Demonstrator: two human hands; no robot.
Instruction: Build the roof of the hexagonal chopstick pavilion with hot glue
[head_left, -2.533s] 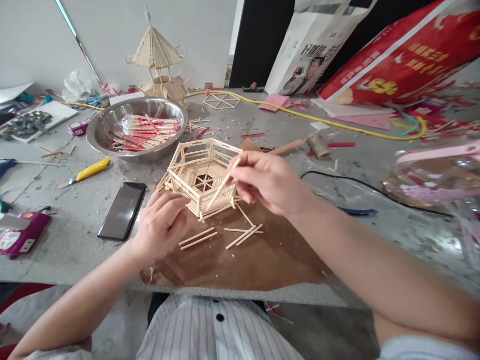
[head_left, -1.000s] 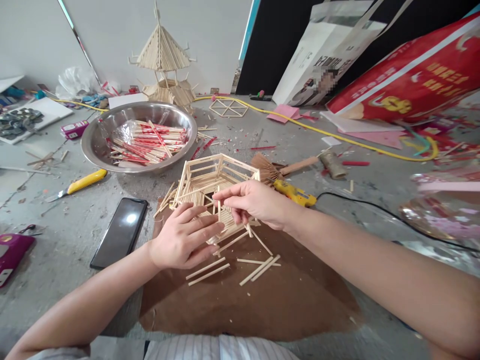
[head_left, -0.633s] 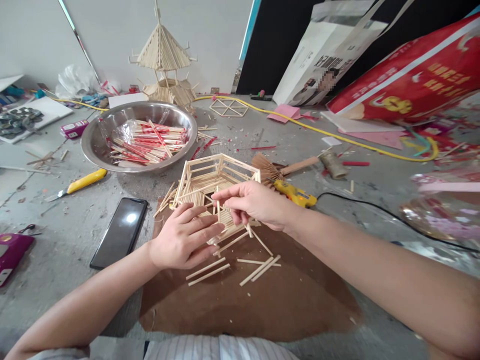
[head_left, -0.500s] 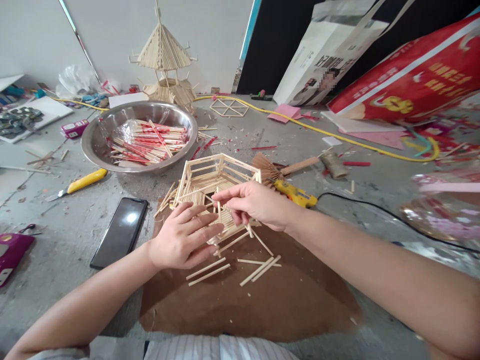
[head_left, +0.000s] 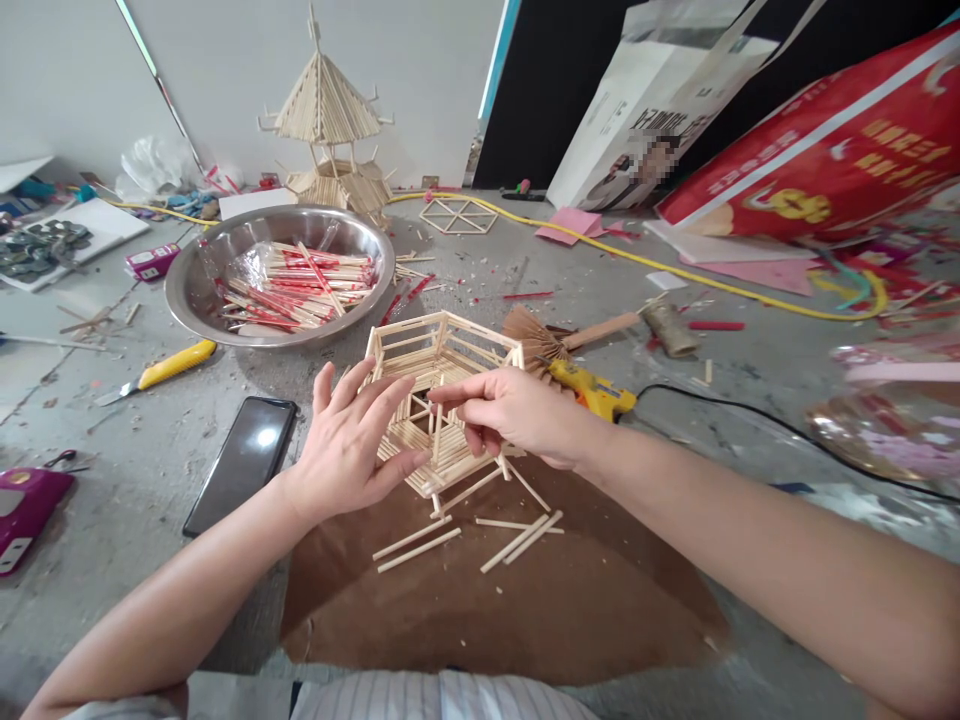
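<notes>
Where the grey tabletop (head_left: 142, 450) runs off to your left, a purple box (head_left: 34, 520) sits near the edge of your view, and a yellow knife (head_left: 176, 363) lies farther back with its blade pointing left. Next comes a black phone (head_left: 244, 465), flat, with a bright shine on its screen. Behind it is a big metal bowl (head_left: 184, 310) with lots of red and pale sticks (head_left: 300, 285) in it, and behind that stands a pointy stick tower (head_left: 326, 110).

Your left hand (head_left: 341, 455) is just beside the phone. Its fingers are spread wide apart over the left side of the stick tray (head_left: 459, 440), but you can't tell if they touch it. The tray is right in the middle, at the back of a brown sheet (head_left: 525, 620). It has six sides and little walls like fences. A small stick (head_left: 437, 432) stands almost straight up over it, pinched in the fingers of your right hand (head_left: 517, 410). You can't tell if its low end touches the tray. In front of the tray lie loose sticks (head_left: 418, 550), some side by side and some crossed.

Past your right hand, a yellow glue gun (head_left: 596, 390) is partly hidden. Farther back, a white bag (head_left: 645, 110) and then a red bag (head_left: 832, 130) lean over.
</notes>
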